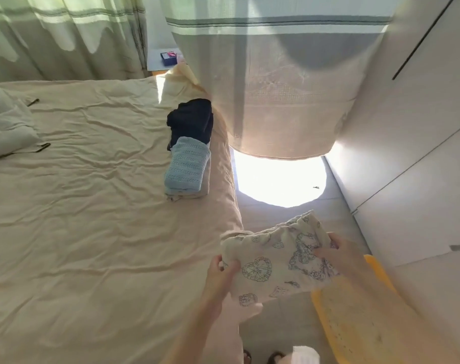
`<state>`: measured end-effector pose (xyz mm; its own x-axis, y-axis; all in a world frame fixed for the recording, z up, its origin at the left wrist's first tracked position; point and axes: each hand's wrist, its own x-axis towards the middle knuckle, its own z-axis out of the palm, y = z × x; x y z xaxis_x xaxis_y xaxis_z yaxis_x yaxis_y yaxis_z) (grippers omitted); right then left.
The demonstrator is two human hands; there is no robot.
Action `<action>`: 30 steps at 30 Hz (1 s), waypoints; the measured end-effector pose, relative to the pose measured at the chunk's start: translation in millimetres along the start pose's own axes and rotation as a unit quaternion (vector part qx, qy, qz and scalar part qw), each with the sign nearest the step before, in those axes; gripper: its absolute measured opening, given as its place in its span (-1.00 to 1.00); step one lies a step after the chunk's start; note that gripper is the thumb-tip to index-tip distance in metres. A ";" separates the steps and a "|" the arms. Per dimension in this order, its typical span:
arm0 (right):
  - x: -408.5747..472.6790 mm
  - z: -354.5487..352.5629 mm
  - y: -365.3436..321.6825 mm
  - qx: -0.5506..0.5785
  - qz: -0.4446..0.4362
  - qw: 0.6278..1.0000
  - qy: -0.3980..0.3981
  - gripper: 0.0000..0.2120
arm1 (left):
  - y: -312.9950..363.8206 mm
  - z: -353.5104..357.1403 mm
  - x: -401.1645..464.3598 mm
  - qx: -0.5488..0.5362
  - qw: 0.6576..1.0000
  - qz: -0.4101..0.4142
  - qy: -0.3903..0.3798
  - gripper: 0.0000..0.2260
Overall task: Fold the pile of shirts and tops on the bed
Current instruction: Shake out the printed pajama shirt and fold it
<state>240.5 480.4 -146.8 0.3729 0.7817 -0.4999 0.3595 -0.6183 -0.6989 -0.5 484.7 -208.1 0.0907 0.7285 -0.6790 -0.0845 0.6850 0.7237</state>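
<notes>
A person's left hand [221, 269] and right hand [338, 249] each pinch an edge of a folded cream printed top [273, 261], held in the air over the floor [273, 319] just off the bed's [92, 206] edge. A yellow basket [355, 319] sits below the right arm, its contents unclear. On the wrinkled beige sheet, near the bed's edge, lie a folded light blue knit top [187, 166] and a dark garment [191, 120], touching. Sunlit curtains [276, 88] hang beyond

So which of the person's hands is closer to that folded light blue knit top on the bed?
Left. The left hand grips the printed garment below the light blue knit top; the right hand holds its far side.
</notes>
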 end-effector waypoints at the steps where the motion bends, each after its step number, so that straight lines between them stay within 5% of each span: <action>1: 18.6 -4.9 -6.4 -0.013 -0.013 1.000 -0.013 -0.80 | 5.3 7.8 9.6 -0.006 1.000 0.004 0.016 -0.57; 9: 167.3 -30.9 -60.3 -0.093 -0.062 0.982 -0.154 -0.80 | 31.1 74.2 86.4 -0.099 0.984 0.004 0.147 -0.52; 14: 246.8 -54.8 -108.7 -0.115 -0.090 0.965 -0.218 -0.78 | 61.5 130.7 120.0 -0.162 0.964 -0.002 0.208 -0.74; 17: 285.6 -51.3 -138.8 -0.136 -0.110 0.953 -0.245 -0.81 | 87.6 144.6 132.2 -0.182 0.955 -0.001 0.236 -0.65; 21: 326.3 -11.8 -189.6 -0.147 -0.144 0.927 -0.312 -0.83 | 121.7 126.0 157.0 -0.221 0.923 0.025 0.315 -0.52; 25: 361.7 53.4 -246.3 -0.145 -0.189 0.901 -0.361 -0.82 | 154.3 87.6 196.2 -0.251 0.881 0.066 0.395 -0.76; 30: 409.9 151.2 -306.1 -0.179 -0.239 0.873 -0.386 -0.87 | 185.5 28.7 257.3 -0.258 0.847 0.073 0.459 -0.80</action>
<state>153.9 1002.4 -215.2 -0.5301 0.6939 -0.4874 0.6125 -0.0841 -0.7859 35.6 798.9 -245.0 -0.7474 0.3440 -0.5685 -0.4721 0.3272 0.8186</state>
